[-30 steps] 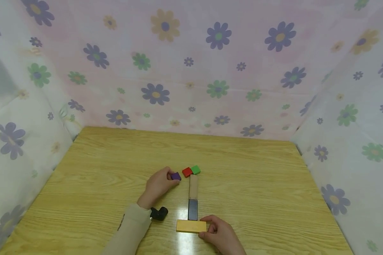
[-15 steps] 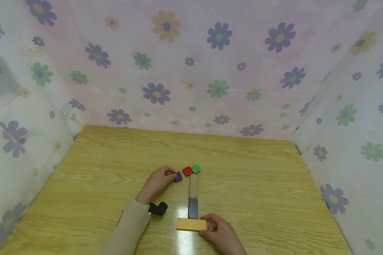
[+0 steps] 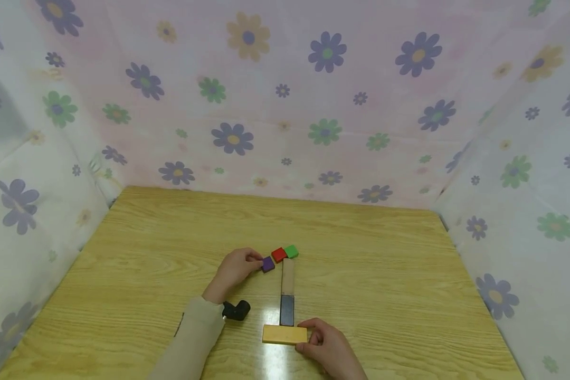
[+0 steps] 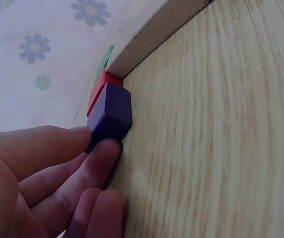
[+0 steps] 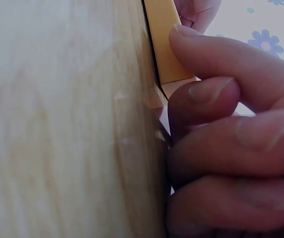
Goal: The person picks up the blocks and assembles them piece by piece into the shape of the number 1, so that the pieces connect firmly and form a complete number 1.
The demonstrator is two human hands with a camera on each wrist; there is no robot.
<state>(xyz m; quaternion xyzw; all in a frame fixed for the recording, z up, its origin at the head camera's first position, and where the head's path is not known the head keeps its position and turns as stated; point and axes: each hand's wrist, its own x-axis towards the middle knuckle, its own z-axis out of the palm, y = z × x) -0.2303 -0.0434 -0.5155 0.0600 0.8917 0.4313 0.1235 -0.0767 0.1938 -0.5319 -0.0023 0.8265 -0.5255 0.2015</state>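
A small purple block (image 3: 268, 264) lies just left of a red block (image 3: 278, 255), and my left hand (image 3: 235, 270) pinches its near end between thumb and finger. In the left wrist view the purple block (image 4: 111, 111) stands close to the red one; whether they touch I cannot tell. A green block (image 3: 291, 251) adjoins the red block. Below them a natural wood block (image 3: 288, 276) and a black block (image 3: 287, 310) form a line. Across its bottom lies a yellow block (image 3: 285, 334), whose right end my right hand (image 3: 331, 348) grips with thumb and finger.
The wood-grained table (image 3: 385, 274) carries all the blocks. Flowered cloth (image 3: 285, 105) hangs behind the table and on both sides. A black device (image 3: 237, 310) is strapped at the left wrist, beside the sleeve (image 3: 190, 338).
The purple block has moved slightly right, turning and coming nearer the red block, with my left hand on it. My right hand stays on the yellow block.
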